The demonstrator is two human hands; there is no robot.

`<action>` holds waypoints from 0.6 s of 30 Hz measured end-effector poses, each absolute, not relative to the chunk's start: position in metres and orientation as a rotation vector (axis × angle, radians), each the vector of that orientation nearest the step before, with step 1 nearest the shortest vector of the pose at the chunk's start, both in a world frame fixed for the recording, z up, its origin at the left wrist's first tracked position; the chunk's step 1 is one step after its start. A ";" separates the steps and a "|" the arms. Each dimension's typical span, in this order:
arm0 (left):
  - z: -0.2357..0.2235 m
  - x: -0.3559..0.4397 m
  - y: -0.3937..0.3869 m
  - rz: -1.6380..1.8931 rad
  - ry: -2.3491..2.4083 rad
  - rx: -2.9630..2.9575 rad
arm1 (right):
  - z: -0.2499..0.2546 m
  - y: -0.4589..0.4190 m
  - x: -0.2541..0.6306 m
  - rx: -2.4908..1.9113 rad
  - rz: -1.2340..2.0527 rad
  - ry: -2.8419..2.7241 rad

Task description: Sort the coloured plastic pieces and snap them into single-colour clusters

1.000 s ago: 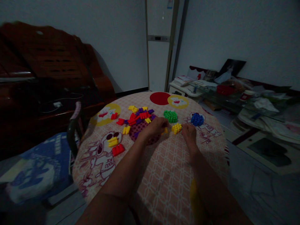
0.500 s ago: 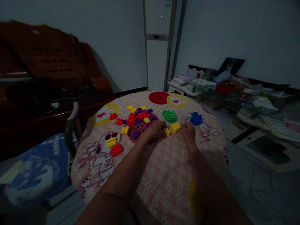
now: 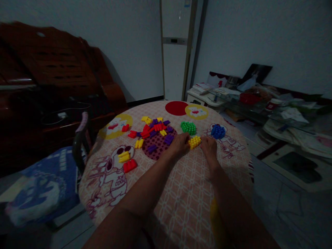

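Note:
A cluster of knobbly yellow building blocks (image 3: 195, 142) lies on the tablecloth between my two hands. My left hand (image 3: 180, 144) is closed at the cluster's left end, its fingertips pressed against it. At the opposite end, my right hand (image 3: 209, 148) has its fingers curled on the yellow blocks. Just beyond stands a green block cluster (image 3: 188, 128), and a blue block cluster (image 3: 218, 131) sits to the right. Left of my left hand are loose pieces, among them a purple block (image 3: 169, 139), a red block (image 3: 130, 166) and a yellow block (image 3: 124, 157).
The round table (image 3: 178, 186) has a patterned cloth. A chair with a blue cushion (image 3: 49, 186) stands at its left, with a wooden sofa (image 3: 59, 65) behind. On the right, a cluttered cabinet (image 3: 228, 100) holds papers and bags.
My left hand has moved right, bringing its small yellow piece up against the yellow cluster and closing the gap. A purple block it covered now shows. My right hand has hardly moved.

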State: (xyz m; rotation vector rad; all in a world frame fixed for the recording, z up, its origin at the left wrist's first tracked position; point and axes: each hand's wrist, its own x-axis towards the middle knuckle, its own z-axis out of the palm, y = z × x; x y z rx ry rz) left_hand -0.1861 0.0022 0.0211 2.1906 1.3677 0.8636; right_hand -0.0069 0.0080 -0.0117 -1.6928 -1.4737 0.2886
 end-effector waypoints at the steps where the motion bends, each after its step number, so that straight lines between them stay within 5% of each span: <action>1: 0.021 -0.186 0.002 0.860 1.369 2.188 | -0.012 0.008 -0.007 -1.689 0.285 -1.472; 8: 0.026 -0.208 0.020 0.892 1.410 2.204 | -0.011 0.007 -0.006 -1.680 0.293 -1.466; 18: 0.048 -0.310 0.067 1.044 2.235 1.813 | -0.010 0.004 -0.008 -1.681 0.310 -1.463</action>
